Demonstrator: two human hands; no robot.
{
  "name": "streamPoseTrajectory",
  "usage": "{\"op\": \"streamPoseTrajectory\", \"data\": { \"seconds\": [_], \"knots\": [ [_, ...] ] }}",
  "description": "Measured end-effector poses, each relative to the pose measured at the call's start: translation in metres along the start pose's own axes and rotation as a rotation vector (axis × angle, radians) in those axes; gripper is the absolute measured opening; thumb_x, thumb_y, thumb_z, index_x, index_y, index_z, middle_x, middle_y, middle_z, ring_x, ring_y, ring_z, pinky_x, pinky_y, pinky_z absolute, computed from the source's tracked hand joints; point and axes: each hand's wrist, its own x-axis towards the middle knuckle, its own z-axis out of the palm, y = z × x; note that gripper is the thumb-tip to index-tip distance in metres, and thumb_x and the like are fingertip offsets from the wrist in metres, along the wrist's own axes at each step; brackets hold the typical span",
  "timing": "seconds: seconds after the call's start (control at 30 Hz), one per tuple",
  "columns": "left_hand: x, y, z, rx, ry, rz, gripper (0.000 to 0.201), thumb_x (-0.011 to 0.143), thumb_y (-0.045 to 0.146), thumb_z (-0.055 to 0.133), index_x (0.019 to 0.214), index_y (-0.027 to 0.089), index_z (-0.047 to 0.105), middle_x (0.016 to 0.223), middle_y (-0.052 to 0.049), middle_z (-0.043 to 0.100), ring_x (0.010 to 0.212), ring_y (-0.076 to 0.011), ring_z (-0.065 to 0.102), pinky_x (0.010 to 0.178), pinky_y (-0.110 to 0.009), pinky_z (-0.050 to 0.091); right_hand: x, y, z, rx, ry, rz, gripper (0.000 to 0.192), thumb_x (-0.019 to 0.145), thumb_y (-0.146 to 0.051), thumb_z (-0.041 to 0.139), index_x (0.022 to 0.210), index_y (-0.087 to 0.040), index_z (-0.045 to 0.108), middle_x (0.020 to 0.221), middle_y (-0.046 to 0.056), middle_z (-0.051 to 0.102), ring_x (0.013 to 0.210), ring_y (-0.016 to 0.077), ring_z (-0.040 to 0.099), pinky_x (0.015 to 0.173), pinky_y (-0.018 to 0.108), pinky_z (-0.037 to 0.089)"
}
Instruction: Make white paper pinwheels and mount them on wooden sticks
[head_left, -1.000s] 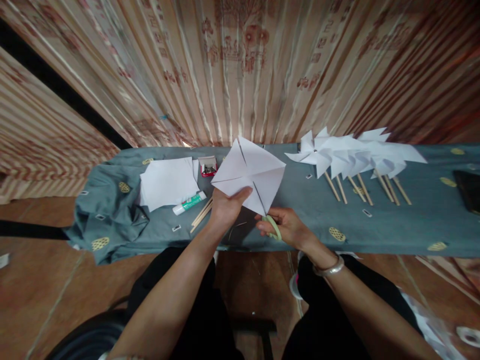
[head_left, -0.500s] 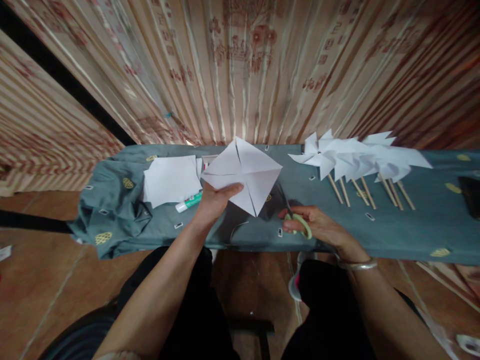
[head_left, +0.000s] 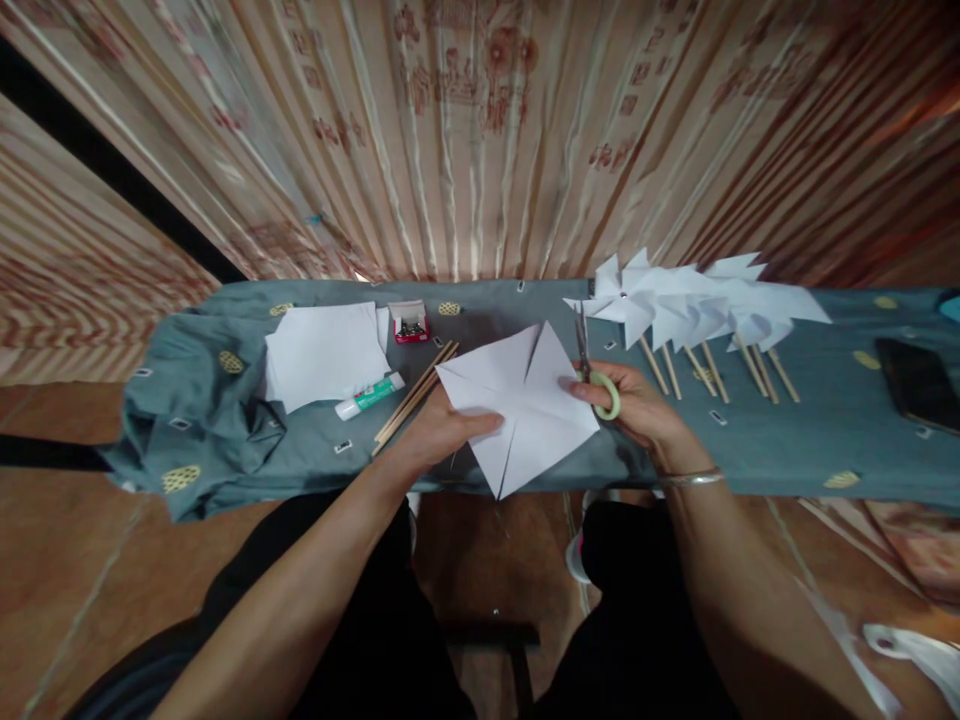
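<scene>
A square sheet of white paper [head_left: 525, 400], slit inward from its corners, is pinched in my left hand [head_left: 450, 425], thumb on top. My right hand [head_left: 634, 400] is closed around scissors [head_left: 600, 390] with pale green handles, blades pointing away from me. Its fingers are at the paper's right edge; whether they also grip the paper I cannot tell. Thin wooden sticks [head_left: 409, 402] lie just left of the sheet. Beside them are a green and white glue stick [head_left: 370, 396] and a small red box of metal pins [head_left: 409, 322].
A stack of white paper [head_left: 326, 350] lies at the left of the cloth-covered table [head_left: 780, 450]. White paper pinwheels [head_left: 697, 300] on sticks lie in an overlapping row at the right. Further right is a dark phone [head_left: 919, 383]. A patterned curtain [head_left: 480, 150] hangs behind.
The slit paper has moved right and nearer to me and turned, uncovering the red box and sticks. My right hand has brought the scissors up to the paper's right edge.
</scene>
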Motion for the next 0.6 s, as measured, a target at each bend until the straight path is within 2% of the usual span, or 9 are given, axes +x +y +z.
{"op": "streamPoseTrajectory", "data": {
  "seconds": [0.17,0.27,0.4,0.5,0.6],
  "knots": [
    [-0.001,0.003,0.002,-0.091,-0.047,-0.059,0.034,0.052,0.026,0.084,0.084,0.017,0.072,0.087,-0.009,0.076,0.082,-0.0272,0.069,0.084,-0.044,0.054,-0.002,-0.004,0.007,0.010,-0.082,0.071,0.036,0.048,-0.035,0.091,0.074,-0.019,0.073,0.062,-0.005,0.067,0.052,0.0092,0.055,0.050,0.021,0.042],
    [0.000,0.004,0.004,-0.247,-0.102,-0.113,0.037,0.058,0.038,0.082,0.086,0.016,0.071,0.089,-0.010,0.075,0.086,-0.0294,0.070,0.083,-0.043,0.054,-0.001,-0.005,0.013,0.060,-0.077,0.064,0.036,0.047,-0.033,0.091,0.075,-0.020,0.072,0.062,-0.005,0.068,0.052,0.0104,0.057,0.051,0.023,0.044],
    [0.000,0.009,0.009,-0.447,-0.123,-0.113,0.045,0.068,0.054,0.072,0.098,0.021,0.069,0.104,-0.010,0.073,0.104,-0.0304,0.067,0.086,-0.042,0.054,0.005,-0.003,0.029,0.200,0.063,-0.012,0.034,0.050,-0.035,0.090,0.075,-0.022,0.071,0.067,-0.002,0.071,0.057,0.0144,0.062,0.058,0.028,0.052],
    [-0.001,0.012,0.014,-0.519,-0.105,-0.105,0.048,0.065,0.053,0.077,0.101,0.023,0.068,0.109,-0.008,0.071,0.108,-0.0285,0.065,0.088,-0.041,0.053,0.011,-0.001,0.042,0.295,0.151,-0.086,0.031,0.051,-0.033,0.089,0.073,-0.022,0.071,0.070,-0.001,0.073,0.061,0.0153,0.063,0.063,0.029,0.054],
    [0.000,0.013,0.022,-0.505,-0.095,-0.101,0.043,0.061,0.047,0.082,0.093,0.020,0.069,0.104,-0.007,0.072,0.106,-0.0270,0.064,0.093,-0.043,0.051,0.016,0.002,0.051,0.322,0.199,-0.152,0.031,0.053,-0.036,0.088,0.075,-0.022,0.070,0.072,-0.001,0.073,0.064,0.0156,0.063,0.066,0.031,0.055]
  ]
}}
